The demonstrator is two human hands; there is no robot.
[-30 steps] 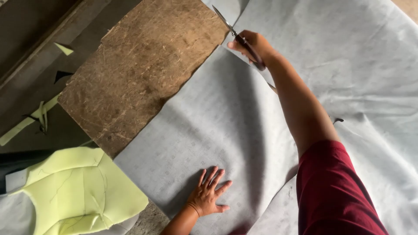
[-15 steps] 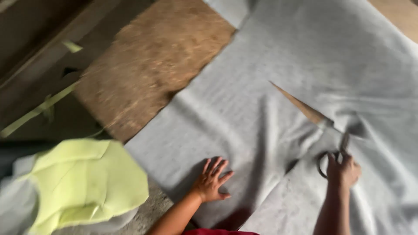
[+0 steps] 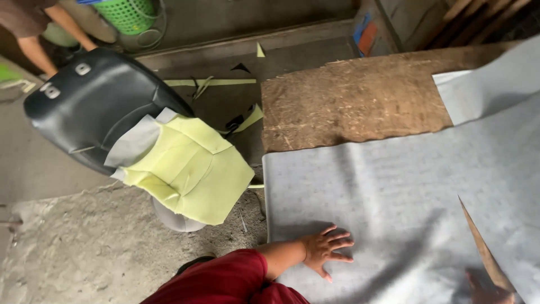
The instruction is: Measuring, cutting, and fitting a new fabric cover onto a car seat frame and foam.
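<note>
Grey felt sheet (image 3: 405, 186) lies under left hand (image 3: 326, 250).

Soft, even daylight falls on the grey felt sheet (image 3: 394, 191), brightest toward the right edge, with gentle shadows in its folds and under the left hand (image 3: 326, 250) (slightly motion-blurred), while the top-left background sits dimmer and wide-angle stretched.
</note>
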